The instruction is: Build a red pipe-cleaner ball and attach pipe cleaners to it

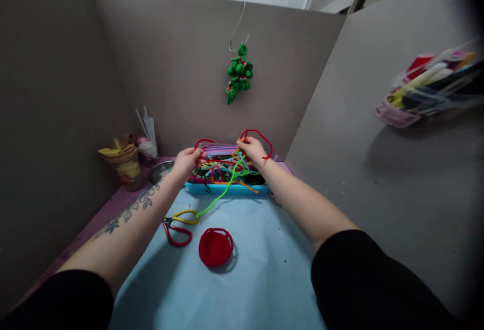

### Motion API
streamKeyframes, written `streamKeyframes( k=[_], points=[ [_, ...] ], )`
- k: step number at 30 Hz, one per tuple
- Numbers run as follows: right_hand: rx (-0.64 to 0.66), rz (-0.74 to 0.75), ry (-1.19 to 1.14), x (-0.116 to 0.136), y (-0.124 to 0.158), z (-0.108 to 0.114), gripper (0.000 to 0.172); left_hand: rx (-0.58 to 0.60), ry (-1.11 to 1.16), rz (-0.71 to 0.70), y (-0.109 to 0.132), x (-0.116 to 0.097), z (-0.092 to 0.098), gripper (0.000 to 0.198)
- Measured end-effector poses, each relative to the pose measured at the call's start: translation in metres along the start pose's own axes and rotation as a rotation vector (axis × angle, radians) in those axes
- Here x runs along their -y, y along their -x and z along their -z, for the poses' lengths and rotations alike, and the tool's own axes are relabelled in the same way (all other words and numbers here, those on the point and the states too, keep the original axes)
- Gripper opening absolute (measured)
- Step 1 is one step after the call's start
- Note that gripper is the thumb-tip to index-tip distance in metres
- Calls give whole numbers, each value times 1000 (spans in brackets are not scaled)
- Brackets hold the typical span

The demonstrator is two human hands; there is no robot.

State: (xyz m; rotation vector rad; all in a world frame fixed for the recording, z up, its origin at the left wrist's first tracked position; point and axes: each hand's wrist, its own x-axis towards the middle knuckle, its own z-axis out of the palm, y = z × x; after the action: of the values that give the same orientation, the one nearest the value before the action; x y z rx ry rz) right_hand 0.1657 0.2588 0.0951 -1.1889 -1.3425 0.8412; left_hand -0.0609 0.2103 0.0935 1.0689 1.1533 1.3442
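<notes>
Both my arms reach forward over a blue tray [227,189] heaped with many-coloured pipe cleaners [223,168]. My left hand [187,162] is closed on a red pipe cleaner [203,143] that loops up from the pile. My right hand [251,149] pinches another red pipe cleaner [260,138], which curls in a loop beyond my fingers. A lime green strand [221,195] trails out of the tray toward me. On the light blue mat [242,279] lie a small round red woven piece [215,247] and scissors with yellow and red handles [177,224].
Grey partition walls enclose the desk on three sides. A green pipe-cleaner ornament [239,72] hangs from a wire hook on the back wall. At the left stand a yellow-lidded cup [123,161], a holder with white sticks [146,141] and a metal bowl [161,170]. A rack of coloured supplies [427,90] is fixed to the right wall.
</notes>
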Motion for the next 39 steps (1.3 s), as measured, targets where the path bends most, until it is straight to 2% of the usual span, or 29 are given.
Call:
streamKeyframes(
  k=[4,8,11,13,16,17,19,23,26,30,33,35,37,39],
  points=[
    [-151,-45,-253,11,-22,22,20,-103,157,-43,-5,-7,15,10],
    [-273,-13,-305,16,-42,46,22,-361,249,-130,-18,-14,43,14],
    [-245,23,-332,15,-46,51,19,-431,281,-120,-24,-17,60,16],
    [-137,57,-261,12,-43,45,14,-429,276,-90,-23,-16,64,15],
    [127,35,14,6,-38,28,13,-389,272,-68,-17,-11,59,15],
    [169,16,109,4,-37,23,15,-367,273,-70,-15,-9,56,14],
    [155,5,206,1,-38,16,21,-311,267,-73,-12,-5,51,12],
    [53,21,237,-1,-38,14,27,-132,235,-7,-9,3,47,12],
    [23,135,366,1,-28,13,27,-45,247,44,-10,5,42,15],
    [33,323,582,2,-12,10,34,16,201,57,-11,6,25,14],
    [83,339,636,1,-8,12,44,-15,-98,133,-13,7,10,17],
    [111,357,640,2,-5,15,47,-72,-199,133,-12,7,4,29],
    [143,465,657,5,2,17,50,-142,-265,64,-6,6,0,38],
    [192,651,706,9,12,16,53,-165,-402,-40,5,5,-5,35]
  ],
)
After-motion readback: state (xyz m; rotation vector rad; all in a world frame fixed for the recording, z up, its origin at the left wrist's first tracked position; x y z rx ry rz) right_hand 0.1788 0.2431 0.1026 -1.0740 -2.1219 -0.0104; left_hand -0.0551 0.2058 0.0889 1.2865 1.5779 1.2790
